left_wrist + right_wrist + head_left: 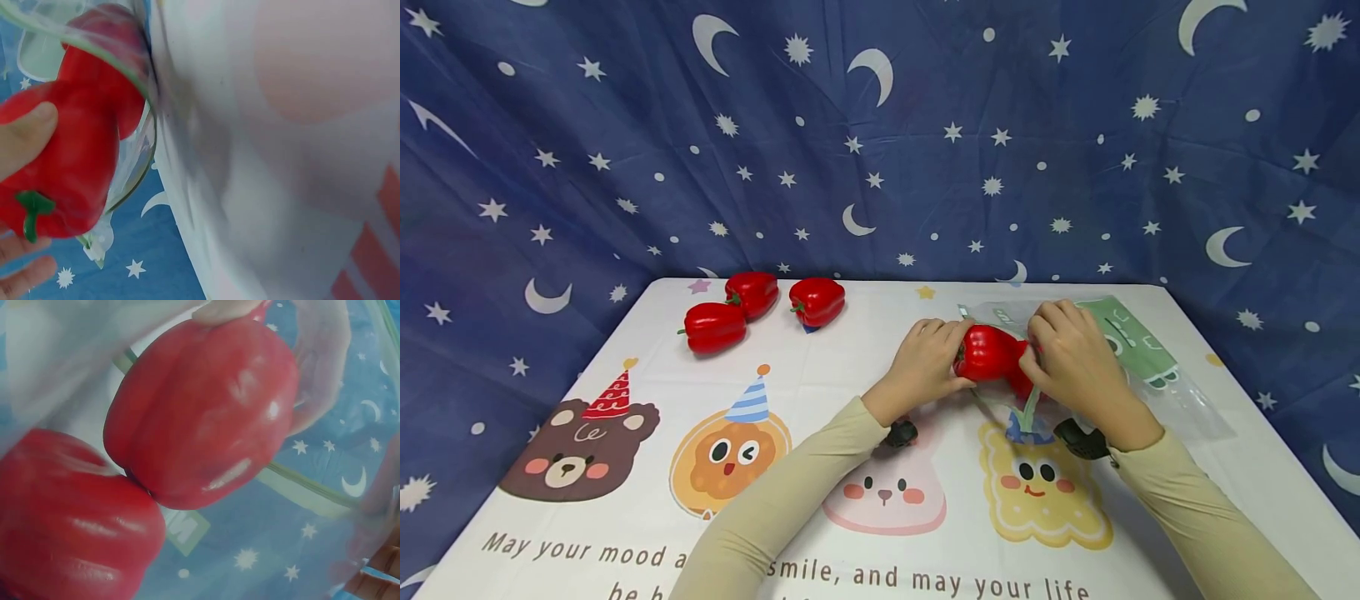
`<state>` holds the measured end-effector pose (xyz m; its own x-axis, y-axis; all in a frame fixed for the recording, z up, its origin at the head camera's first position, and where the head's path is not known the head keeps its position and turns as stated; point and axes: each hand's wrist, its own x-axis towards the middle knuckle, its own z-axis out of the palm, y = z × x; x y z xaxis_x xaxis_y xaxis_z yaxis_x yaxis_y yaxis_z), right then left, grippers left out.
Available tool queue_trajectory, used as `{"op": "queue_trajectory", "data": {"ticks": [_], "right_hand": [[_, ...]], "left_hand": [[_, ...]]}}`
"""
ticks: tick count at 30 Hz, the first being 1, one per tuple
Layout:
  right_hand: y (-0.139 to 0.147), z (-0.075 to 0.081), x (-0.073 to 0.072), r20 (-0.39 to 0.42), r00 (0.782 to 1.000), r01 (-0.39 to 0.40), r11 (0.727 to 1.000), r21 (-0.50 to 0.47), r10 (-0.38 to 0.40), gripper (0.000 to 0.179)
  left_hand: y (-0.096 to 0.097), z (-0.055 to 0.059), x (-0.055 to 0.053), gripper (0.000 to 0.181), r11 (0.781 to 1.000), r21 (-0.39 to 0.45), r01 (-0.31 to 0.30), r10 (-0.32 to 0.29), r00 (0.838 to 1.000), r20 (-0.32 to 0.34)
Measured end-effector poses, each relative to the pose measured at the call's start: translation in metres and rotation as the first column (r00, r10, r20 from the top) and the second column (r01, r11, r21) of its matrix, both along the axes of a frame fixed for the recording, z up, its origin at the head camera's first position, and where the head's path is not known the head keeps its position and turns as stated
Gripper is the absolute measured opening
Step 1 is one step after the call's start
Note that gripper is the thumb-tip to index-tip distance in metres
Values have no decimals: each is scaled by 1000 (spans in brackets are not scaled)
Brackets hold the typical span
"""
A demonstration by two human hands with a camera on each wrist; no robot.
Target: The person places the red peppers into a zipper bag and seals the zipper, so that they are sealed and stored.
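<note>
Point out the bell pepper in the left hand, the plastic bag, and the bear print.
Held red bell pepper (81, 156): left wrist view, on its side.
Clear plastic bag (1138, 337): head view, on its green panel.
Printed brown bear (580, 446): head view, on its face.

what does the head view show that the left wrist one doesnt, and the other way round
Only the head view: three loose red peppers, the right hand and the bear print.
Only the left wrist view: a full look at the green stem of the held pepper.
Both: that pepper, the left hand, a second pepper, the clear bag and the starry blue cloth.
</note>
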<state>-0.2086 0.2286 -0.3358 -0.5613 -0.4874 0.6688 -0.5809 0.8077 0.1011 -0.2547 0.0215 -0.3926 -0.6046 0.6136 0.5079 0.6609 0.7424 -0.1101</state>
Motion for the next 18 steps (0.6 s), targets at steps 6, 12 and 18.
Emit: {"op": "queue_trajectory", "data": {"ticks": [6,12,18], "right_hand": [[0,-1,0,-7,1000,-31,1000,-6,31,5],[0,-1,1,-5,1000,-27,1000,-4,27,6],[0,-1,2,6,1000,-17,1000,0,17,5]], "left_hand": [[-4,3,-3,83,999,12,42,-43,997,66],[-2,3,-5,79,999,-45,9,-9,1000,-2],[1,1,-4,73,997,-28,-68,67,997,-40]]}}
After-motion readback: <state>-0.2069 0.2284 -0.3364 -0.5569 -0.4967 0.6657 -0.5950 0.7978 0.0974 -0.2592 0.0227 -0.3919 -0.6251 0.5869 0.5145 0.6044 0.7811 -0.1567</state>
